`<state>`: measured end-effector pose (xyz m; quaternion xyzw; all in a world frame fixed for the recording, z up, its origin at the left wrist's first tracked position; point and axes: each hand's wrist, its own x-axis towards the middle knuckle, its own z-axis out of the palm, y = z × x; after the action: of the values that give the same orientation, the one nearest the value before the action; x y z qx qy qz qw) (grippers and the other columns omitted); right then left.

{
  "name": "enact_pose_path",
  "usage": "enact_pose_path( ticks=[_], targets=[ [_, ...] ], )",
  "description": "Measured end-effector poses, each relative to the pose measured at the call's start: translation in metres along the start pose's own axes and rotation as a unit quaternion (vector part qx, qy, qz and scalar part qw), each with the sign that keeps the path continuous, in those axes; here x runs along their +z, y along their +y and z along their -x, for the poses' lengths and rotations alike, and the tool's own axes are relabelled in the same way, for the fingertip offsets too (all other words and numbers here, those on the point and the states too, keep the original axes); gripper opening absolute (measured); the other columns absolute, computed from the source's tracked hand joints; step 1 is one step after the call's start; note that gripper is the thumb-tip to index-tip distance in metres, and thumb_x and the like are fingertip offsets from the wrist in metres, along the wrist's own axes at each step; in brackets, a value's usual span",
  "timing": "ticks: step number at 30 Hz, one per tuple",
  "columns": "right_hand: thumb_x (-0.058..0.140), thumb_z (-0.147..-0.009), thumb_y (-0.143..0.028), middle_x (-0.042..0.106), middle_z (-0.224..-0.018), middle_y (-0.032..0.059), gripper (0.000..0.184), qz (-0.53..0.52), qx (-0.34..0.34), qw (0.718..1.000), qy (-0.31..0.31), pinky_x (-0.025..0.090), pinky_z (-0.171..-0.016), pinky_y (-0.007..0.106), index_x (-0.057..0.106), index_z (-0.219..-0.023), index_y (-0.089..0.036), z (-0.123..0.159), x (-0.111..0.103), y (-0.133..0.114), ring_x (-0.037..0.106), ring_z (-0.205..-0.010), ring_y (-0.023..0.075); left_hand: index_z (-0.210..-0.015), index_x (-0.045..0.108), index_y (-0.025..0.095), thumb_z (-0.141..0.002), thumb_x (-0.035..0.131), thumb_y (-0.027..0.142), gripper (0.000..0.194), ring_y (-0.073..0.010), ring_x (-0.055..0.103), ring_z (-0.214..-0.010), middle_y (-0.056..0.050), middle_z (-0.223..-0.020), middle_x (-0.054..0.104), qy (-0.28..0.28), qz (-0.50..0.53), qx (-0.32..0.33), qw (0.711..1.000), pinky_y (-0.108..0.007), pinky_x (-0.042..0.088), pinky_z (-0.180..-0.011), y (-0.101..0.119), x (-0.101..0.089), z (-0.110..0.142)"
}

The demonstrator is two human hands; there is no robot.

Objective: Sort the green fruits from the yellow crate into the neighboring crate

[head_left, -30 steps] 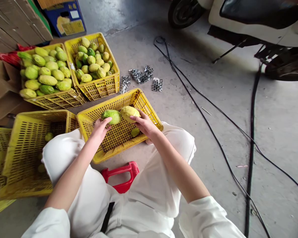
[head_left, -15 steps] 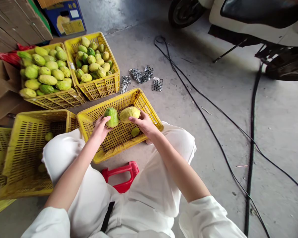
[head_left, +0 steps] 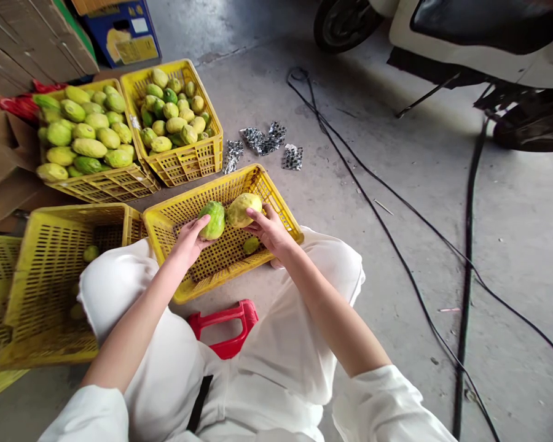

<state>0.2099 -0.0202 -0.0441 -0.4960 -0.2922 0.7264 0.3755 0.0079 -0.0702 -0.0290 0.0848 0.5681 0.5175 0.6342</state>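
My left hand is closed around a mostly green papaya, thumb on its near side. In my right hand is a yellower papaya, with the thumb across its side and fingers beneath. The two fruits are side by side, nearly touching, above a yellow plastic crate between my knees. Inside that crate, below my right hand, lies another small-looking yellow-green fruit. Its other parts are hidden by my hand and the papayas.
Two yellow crates, left and right, hold heaped papayas. At the left stands a crate with a few fruits. Silver wrappers, black cables and a scooter are on the floor. A red stool shows beneath me.
My left hand has moved its papaya slightly to the right. The yellow papaya has turned and tilted in my right hand, rising a little.
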Motion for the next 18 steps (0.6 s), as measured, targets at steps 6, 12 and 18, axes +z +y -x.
enact_pose_path(
  ticks=[6, 12, 18],
  targets=[
    [0.097, -0.062, -0.059, 0.076, -0.104, -0.0040, 0.067, 0.004, -0.006, 1.000, -0.030, 0.064, -0.094, 0.041, 0.054, -0.106, -0.032, 0.0018, 0.0015, -0.0001, 0.078, -0.104, 0.0221, -0.092, 0.070, 0.018, -0.063, 0.096, 0.036, 0.043, -0.0247, 0.072, -0.096, -0.006, -0.094, 0.075, 0.023, 0.006, 0.001, 1.000, -0.036, 0.059, -0.080, -0.0020, -0.0005, -0.0010],
    [0.094, -0.064, -0.057, 0.075, -0.105, -0.0030, 0.065, 0.011, -0.005, 0.999, -0.041, 0.061, -0.089, 0.036, 0.057, -0.111, -0.033, 0.0040, 0.0027, -0.0039, 0.075, -0.105, 0.0222, -0.090, 0.064, 0.020, -0.065, 0.089, 0.031, 0.037, -0.0214, 0.070, -0.090, -0.004, -0.094, 0.074, -0.011, -0.001, -0.001, 1.000, -0.035, 0.058, -0.079, -0.0025, -0.0034, -0.0012],
    [0.087, -0.069, -0.064, 0.076, -0.109, 0.0019, 0.058, 0.006, 0.010, 0.997, -0.071, 0.064, -0.082, 0.038, 0.060, -0.108, -0.031, 0.0025, -0.0014, -0.0082, 0.073, -0.111, 0.0272, -0.103, 0.066, 0.022, -0.061, 0.087, 0.027, 0.047, -0.0295, 0.073, -0.110, -0.007, -0.103, 0.076, -0.063, 0.002, 0.024, 0.998, -0.041, 0.061, -0.090, 0.0012, -0.0026, 0.0018]
  ],
)
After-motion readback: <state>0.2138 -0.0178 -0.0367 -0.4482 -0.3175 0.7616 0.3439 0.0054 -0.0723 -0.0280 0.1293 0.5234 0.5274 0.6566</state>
